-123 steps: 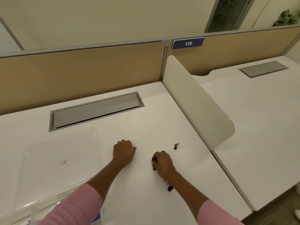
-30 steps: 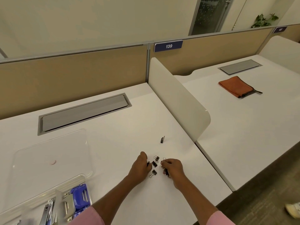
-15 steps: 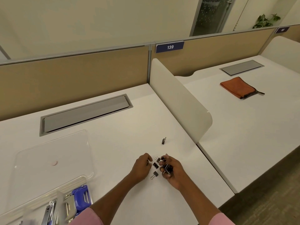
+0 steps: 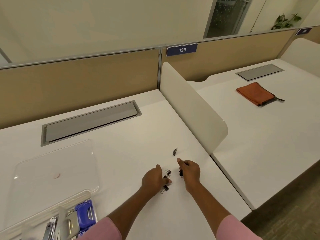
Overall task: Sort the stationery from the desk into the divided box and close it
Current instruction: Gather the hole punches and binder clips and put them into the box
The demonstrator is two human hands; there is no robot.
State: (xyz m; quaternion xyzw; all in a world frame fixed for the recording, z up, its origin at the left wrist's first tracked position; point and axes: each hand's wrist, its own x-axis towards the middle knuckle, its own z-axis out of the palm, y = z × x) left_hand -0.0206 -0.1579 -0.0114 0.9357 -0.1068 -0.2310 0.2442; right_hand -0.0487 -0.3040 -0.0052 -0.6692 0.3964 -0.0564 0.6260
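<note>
Altogether five binder clips (image 4: 168, 172), two hands.

A desk (image 4: 121, 153) with a box (image 4: 57, 220) at its near left corner, lid (image 4: 55, 170) lying open behind it. Right of the box, both hands rest on the desk: left hand (image 4: 152, 179), right hand (image 4: 190, 172), binder clips (image 4: 168, 174) between them. One clip (image 4: 175, 151) lies apart just behind. A divider (image 4: 190, 108) stands at the desk's right edge.
</note>
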